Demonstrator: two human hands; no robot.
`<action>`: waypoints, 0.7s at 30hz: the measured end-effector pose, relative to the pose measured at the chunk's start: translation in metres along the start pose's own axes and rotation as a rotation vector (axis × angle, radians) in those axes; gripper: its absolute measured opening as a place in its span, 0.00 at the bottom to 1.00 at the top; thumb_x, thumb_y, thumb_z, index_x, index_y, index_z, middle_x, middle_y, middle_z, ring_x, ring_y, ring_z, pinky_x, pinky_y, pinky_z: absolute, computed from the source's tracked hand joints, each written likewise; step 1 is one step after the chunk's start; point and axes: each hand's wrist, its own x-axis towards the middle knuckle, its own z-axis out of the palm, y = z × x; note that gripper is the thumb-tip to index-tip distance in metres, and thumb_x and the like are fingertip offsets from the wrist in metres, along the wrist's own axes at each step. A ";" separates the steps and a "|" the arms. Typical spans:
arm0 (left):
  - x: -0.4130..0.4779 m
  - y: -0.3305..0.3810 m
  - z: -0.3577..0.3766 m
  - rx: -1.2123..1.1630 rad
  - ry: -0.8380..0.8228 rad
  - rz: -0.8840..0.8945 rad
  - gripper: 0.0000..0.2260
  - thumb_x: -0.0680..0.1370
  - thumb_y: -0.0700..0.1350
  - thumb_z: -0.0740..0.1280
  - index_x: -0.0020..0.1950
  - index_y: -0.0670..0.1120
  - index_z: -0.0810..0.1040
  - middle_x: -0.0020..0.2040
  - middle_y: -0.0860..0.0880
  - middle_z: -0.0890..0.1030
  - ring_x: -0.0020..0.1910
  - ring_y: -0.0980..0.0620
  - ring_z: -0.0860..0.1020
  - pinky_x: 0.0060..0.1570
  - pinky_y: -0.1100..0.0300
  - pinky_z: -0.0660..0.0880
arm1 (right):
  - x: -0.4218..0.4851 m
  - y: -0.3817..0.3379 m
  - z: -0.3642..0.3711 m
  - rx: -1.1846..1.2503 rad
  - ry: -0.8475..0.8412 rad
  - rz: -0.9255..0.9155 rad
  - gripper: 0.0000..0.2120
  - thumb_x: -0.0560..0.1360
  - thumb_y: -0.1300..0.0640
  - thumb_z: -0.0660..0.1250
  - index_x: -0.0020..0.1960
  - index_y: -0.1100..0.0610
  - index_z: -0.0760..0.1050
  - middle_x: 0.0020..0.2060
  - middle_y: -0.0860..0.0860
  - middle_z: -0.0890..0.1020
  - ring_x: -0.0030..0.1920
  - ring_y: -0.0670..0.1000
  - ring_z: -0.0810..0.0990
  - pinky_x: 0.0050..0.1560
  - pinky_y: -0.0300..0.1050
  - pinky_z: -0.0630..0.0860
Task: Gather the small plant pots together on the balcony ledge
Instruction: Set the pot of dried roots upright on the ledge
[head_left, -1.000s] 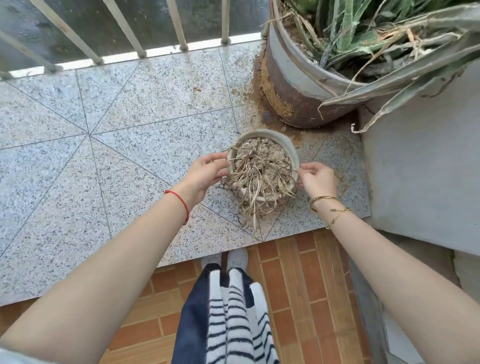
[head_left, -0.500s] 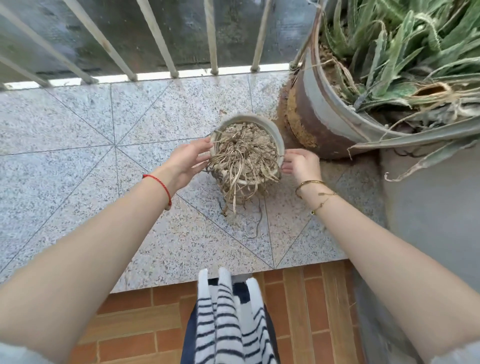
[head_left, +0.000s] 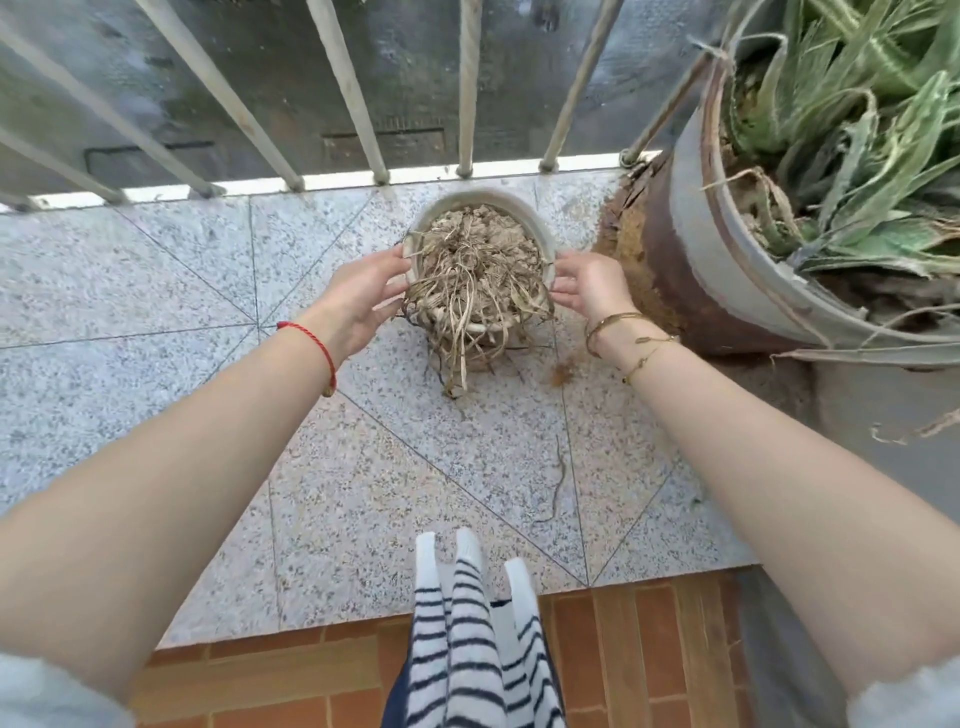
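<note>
A small pale pot full of dry, straw-coloured dead leaves sits on the speckled granite ledge, close to the railing. My left hand, with a red string on the wrist, presses against its left side, fingers at the rim. On the opposite side my right hand, wearing thin gold bracelets, touches the pot with its fingertips. The pot is held between both hands. Dry leaves hang over its near side and hide the wall of the pot there.
A large weathered pot with a green aloe-like plant stands just right of the small pot, with loose soil at its base. Metal railing bars run along the ledge's far edge. A brick floor lies below the near edge.
The small pot has moved away from the ledge's near edge toward the railing, carried between both hands. It now sits beside the large pot's left side.
</note>
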 end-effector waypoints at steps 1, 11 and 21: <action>0.001 0.001 -0.002 -0.004 0.001 -0.001 0.08 0.77 0.39 0.67 0.51 0.52 0.81 0.52 0.54 0.82 0.55 0.55 0.78 0.64 0.56 0.71 | 0.000 0.001 0.003 -0.002 0.012 -0.024 0.15 0.75 0.66 0.62 0.60 0.68 0.76 0.34 0.54 0.79 0.33 0.49 0.78 0.42 0.42 0.79; 0.005 0.001 -0.002 -0.037 0.094 0.013 0.18 0.77 0.32 0.66 0.65 0.44 0.77 0.56 0.47 0.83 0.50 0.53 0.82 0.48 0.63 0.78 | 0.006 0.009 0.012 -0.074 0.219 -0.087 0.12 0.68 0.66 0.69 0.50 0.58 0.83 0.43 0.52 0.85 0.49 0.56 0.85 0.54 0.51 0.81; 0.007 0.004 0.000 -0.080 0.151 -0.003 0.18 0.75 0.30 0.67 0.63 0.43 0.78 0.52 0.46 0.84 0.49 0.52 0.83 0.49 0.62 0.79 | 0.005 0.001 0.010 -0.119 0.197 -0.144 0.12 0.68 0.64 0.71 0.52 0.59 0.83 0.41 0.51 0.84 0.45 0.51 0.85 0.52 0.47 0.82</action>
